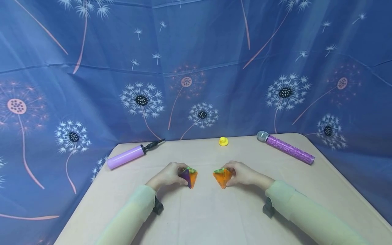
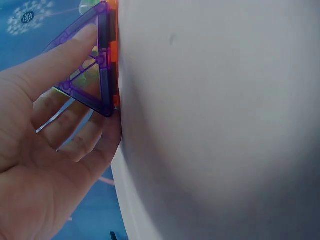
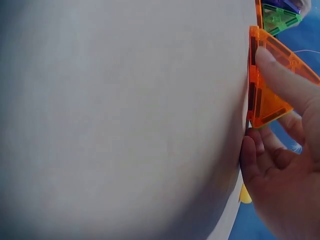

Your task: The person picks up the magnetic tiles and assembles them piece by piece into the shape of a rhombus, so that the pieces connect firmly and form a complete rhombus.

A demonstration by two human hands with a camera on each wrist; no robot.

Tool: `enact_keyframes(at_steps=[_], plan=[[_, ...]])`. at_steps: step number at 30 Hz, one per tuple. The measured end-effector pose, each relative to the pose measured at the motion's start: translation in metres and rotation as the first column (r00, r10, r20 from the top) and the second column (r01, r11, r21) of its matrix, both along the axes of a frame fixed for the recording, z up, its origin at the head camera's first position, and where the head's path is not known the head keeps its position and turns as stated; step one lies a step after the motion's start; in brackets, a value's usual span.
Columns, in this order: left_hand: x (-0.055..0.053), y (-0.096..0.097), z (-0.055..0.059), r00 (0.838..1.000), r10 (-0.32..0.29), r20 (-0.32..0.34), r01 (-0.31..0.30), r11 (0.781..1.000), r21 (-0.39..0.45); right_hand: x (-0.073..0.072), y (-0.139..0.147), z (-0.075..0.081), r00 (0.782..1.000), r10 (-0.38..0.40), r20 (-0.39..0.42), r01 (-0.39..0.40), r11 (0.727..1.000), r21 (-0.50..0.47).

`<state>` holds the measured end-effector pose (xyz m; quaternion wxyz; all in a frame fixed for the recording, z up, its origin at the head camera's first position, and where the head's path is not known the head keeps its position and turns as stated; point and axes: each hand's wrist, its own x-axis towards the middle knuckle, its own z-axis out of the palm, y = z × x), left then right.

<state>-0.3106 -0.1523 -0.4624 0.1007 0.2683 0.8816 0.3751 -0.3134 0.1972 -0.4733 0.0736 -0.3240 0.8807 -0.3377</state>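
Note:
My left hand (image 1: 171, 174) grips a small pyramid of translucent magnetic tiles (image 1: 193, 178), with purple, orange and green triangles showing. In the left wrist view the thumb presses its purple triangle (image 2: 104, 75), and the other fingers curl behind. A second pyramid of magnetic tiles (image 1: 221, 178), orange with green on top, is held by my right hand (image 1: 245, 174). The right thumb lies on an orange triangle (image 3: 275, 102) in the right wrist view. A gap separates the two pyramids, which face each other low over the tabletop; whether they touch it is unclear.
On the pale table (image 1: 202, 217), a lilac hand pump (image 1: 127, 157) with a black nozzle lies at the back left. A yellow rubber duck (image 1: 223, 141) sits near the back edge. To its right lies a glittery purple microphone (image 1: 289, 149). Behind hangs a blue dandelion-print curtain (image 1: 232, 92).

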Motion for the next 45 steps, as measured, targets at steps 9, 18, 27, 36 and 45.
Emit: enact_keyframes(at_steps=[9, 18, 27, 36, 45], plan=[[0.001, 0.024, -0.001, 0.999, 0.011, -0.045, -0.012, 1.000, -0.027, 0.000, -0.005, 0.001, 0.996, -0.092, -0.013, 0.092, 0.995, 0.030], [0.001, 0.046, 0.002, 0.998, 0.047, -0.050, -0.049, 0.998, -0.041, -0.004, -0.013, 0.000, 0.992, -0.124, -0.026, 0.125, 0.991, 0.040], [-0.001, 0.055, 0.000, 0.998, 0.055, -0.035, -0.056, 0.998, -0.029, -0.007, -0.016, -0.001, 0.991, -0.125, -0.040, 0.126, 0.991, 0.040], [-0.001, 0.057, 0.001, 0.998, 0.056, -0.034, -0.057, 0.998, -0.034, -0.007, -0.020, -0.001, 0.987, -0.160, -0.009, 0.160, 0.985, 0.057], [0.000, 0.060, 0.001, 0.997, 0.059, -0.048, -0.061, 0.997, -0.038, -0.005, -0.024, 0.003, 0.987, -0.159, 0.020, 0.157, 0.986, 0.063]])
